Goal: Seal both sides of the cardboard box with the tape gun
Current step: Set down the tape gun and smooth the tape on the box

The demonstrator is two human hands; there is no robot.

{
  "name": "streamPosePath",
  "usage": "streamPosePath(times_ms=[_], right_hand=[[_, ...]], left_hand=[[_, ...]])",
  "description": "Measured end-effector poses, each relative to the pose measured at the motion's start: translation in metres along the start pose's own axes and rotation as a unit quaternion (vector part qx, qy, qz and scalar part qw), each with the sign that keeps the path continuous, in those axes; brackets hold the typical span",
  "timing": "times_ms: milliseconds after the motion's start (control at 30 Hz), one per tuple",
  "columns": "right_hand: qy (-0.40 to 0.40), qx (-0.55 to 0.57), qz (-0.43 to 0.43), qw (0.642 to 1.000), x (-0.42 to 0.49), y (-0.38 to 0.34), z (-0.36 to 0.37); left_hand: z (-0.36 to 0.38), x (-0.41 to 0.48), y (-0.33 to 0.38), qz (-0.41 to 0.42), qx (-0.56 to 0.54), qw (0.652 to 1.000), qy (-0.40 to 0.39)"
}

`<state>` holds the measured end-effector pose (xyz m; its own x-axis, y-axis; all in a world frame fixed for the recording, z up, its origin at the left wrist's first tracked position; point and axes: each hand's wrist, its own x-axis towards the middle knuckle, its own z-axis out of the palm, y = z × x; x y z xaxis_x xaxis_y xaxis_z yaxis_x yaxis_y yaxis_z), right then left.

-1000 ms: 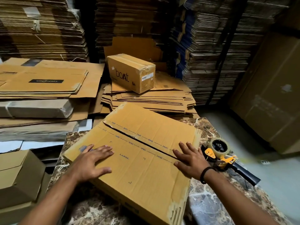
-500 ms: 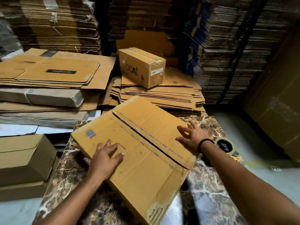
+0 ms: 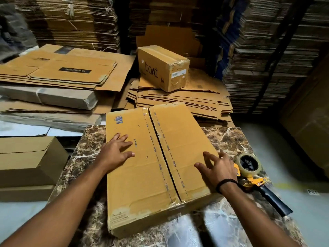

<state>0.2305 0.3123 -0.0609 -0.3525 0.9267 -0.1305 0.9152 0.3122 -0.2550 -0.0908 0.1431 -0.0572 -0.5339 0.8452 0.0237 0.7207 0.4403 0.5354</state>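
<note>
A brown cardboard box (image 3: 179, 139) lies flat on the marble table (image 3: 229, 139), its two top flaps meeting at a dark open seam that runs away from me. My left hand (image 3: 116, 152) rests with spread fingers on the left flap near the printed "LABEL". My right hand (image 3: 216, 166) rests on the right flap at its right edge, fingers spread and lightly bent. The yellow tape gun (image 3: 250, 168) with a clear tape roll and black handle lies on the table just right of my right hand, untouched.
A taped "boAt" box (image 3: 162, 66) sits on flattened cartons behind the table. More flat cartons (image 3: 58, 72) are piled at the left, tall stacks stand at the back and right, and a closed box (image 3: 26, 157) sits at the lower left.
The box has been turned on the table so its seam now runs straight away from me. Both hands moved with it, and the tape gun is back in full view.
</note>
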Motion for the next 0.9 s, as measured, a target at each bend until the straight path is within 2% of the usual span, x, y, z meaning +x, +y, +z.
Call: streamPosePath(times_ms=[100, 167, 233, 300, 400, 500, 600, 667, 700, 733, 833, 900], right_hand=[[-0.081, 0.043, -0.045, 0.995, 0.007, 0.016, -0.016], [-0.175, 0.157, -0.064, 0.970, 0.015, 0.033, -0.032], [-0.215, 0.200, -0.101, 0.951, 0.016, 0.044, -0.036], [-0.196, 0.222, -0.114, 0.948, 0.012, 0.044, -0.029], [-0.137, 0.277, -0.090, 0.947, 0.002, 0.040, -0.013], [-0.085, 0.310, -0.071, 0.944, -0.013, 0.043, -0.002], [-0.084, 0.251, -0.039, 0.964, -0.012, 0.045, -0.007], [-0.049, 0.095, -0.056, 0.993, -0.007, 0.041, -0.018], [-0.013, 0.013, -0.087, 0.996, -0.010, 0.036, -0.022], [0.018, -0.035, -0.127, 0.991, -0.017, 0.028, -0.024], [0.044, -0.020, -0.237, 0.970, -0.058, -0.002, -0.014], [0.062, -0.051, -0.289, 0.954, -0.075, -0.013, 0.013]], left_hand=[[0.003, -0.023, 0.016, -0.053, 0.057, 0.996, 0.044], [0.010, -0.049, 0.030, -0.117, 0.023, 0.991, 0.059], [0.023, -0.074, 0.042, -0.128, -0.014, 0.991, 0.039], [0.032, -0.086, 0.048, -0.093, -0.010, 0.995, 0.032], [0.028, -0.079, 0.044, -0.063, 0.011, 0.997, 0.040], [0.018, -0.060, 0.037, -0.028, 0.012, 1.000, 0.007], [0.016, -0.048, 0.040, -0.012, 0.034, 0.999, -0.032], [0.020, -0.048, 0.048, -0.016, 0.058, 0.997, -0.044], [0.022, -0.052, 0.056, -0.018, 0.069, 0.996, -0.051], [0.025, -0.059, 0.065, -0.016, 0.073, 0.995, -0.064], [0.041, -0.092, 0.094, 0.038, 0.091, 0.986, -0.136], [0.053, -0.111, 0.103, 0.090, 0.154, 0.973, -0.144]])
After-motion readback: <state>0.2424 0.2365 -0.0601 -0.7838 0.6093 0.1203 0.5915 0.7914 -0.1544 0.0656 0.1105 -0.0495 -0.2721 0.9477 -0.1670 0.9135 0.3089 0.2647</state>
